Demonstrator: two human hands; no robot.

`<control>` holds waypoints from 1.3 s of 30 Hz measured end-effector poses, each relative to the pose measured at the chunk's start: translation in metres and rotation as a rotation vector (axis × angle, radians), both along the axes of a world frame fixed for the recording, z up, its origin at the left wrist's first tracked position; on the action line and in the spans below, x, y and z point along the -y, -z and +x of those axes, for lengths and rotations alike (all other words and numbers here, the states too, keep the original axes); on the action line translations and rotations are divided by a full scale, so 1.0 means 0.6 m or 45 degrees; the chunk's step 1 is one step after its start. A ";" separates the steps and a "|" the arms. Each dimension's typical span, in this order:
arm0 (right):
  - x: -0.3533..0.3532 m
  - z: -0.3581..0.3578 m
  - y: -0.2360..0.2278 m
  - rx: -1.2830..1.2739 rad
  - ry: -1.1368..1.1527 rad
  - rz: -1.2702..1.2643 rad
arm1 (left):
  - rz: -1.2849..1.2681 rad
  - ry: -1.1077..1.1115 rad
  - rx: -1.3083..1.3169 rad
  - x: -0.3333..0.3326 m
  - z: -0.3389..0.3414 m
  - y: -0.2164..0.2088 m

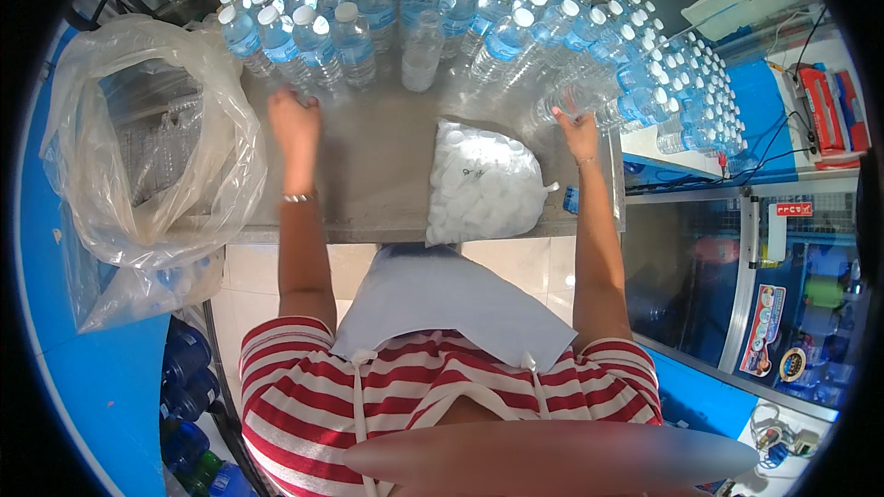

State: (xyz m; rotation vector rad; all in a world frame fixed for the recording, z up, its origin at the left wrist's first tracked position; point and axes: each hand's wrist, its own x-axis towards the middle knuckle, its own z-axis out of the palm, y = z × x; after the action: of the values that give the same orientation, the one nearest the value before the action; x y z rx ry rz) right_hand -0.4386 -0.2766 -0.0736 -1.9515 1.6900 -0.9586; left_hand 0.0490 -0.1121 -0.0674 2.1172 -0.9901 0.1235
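My right hand (578,134) is closed around a clear plastic bottle (564,99) at the right of the metal table; no label shows on it. Over the table's left part is my left hand (295,120), its fingers curled, blurred and partly hidden, just in front of a capped water bottle (317,48) with a blue label. Several such bottles stand in rows along the back. One clear bottle (421,57) without a visible label stands in front of the middle rows. Between my arms lies a clear bag of white caps (483,182).
A large open plastic bag (244,143) with clear contents sits at the left. More capped bottles (704,97) crowd the far right. Below them stands a glass-doored fridge (737,276). The metal table's front edge (359,237) runs before me. Blue jugs (187,354) sit low left.
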 end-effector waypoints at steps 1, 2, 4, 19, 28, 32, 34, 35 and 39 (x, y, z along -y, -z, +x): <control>0.003 -0.003 -0.003 0.047 -0.009 0.105 | -0.047 0.113 -0.042 -0.010 -0.046 -0.011; 0.008 -0.002 -0.007 0.062 -0.009 0.149 | -0.122 0.364 -0.218 -0.010 -0.093 -0.023; 0.018 0.005 -0.017 0.061 -0.002 0.173 | -0.174 0.793 -0.390 -0.001 -0.185 -0.045; 0.032 0.025 -0.052 1.171 -0.048 0.868 | 0.062 1.326 -0.411 0.149 -0.451 -0.011; 0.053 0.013 -0.074 1.528 -0.230 1.023 | 0.148 1.252 -0.071 0.164 -0.425 -0.104; 0.045 0.004 -0.102 1.686 -0.137 1.019 | -0.332 1.066 0.035 0.257 -0.435 -0.174; 0.020 -0.002 -0.105 1.181 -0.128 0.939 | -0.320 1.044 0.177 0.304 -0.449 -0.189; -0.001 -0.007 -0.105 0.700 -0.177 0.856 | -0.235 1.067 0.210 0.321 -0.454 -0.192; -0.072 0.005 -0.136 -0.089 -0.094 -0.120 | -0.212 1.217 0.241 0.355 -0.461 -0.188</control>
State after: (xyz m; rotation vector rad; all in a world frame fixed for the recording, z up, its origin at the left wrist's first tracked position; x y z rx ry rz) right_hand -0.4354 -0.2333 0.0077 -2.1160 1.6245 -0.9694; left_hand -0.2278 -0.3252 0.0451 1.3154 -1.9165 -0.0746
